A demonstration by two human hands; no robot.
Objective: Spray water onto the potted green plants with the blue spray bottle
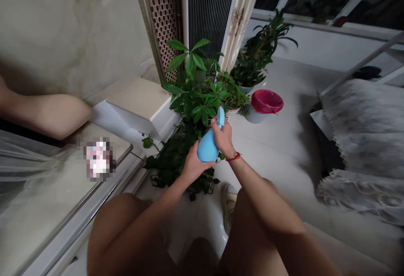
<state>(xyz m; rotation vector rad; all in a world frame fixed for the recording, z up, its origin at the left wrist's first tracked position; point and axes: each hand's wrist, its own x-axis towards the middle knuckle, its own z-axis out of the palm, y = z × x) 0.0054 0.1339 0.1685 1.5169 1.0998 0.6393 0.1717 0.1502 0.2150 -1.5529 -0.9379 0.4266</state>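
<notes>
A light blue spray bottle [207,146] is held in front of me, tilted, its nozzle end toward the plants. My left hand [195,162] is closed around the bottle's lower body. Up at the spray head [220,117], my right hand [224,137] grips the neck and trigger area; a red string bracelet circles that wrist. Just beyond the nozzle stands a leafy green potted plant [191,95] with broad, finger-like leaves. Darker trailing foliage [172,158] spreads low on the floor beneath the bottle and my left hand. The pots under these leaves are mostly hidden.
A bin with a pink liner [267,101] stands right of the plants, with more potted plants [261,53] behind it. A lace-edged cloth [366,141] hangs at right. At left are a pale ledge [41,217], a beige-topped block [139,99] and another person's arm [47,114].
</notes>
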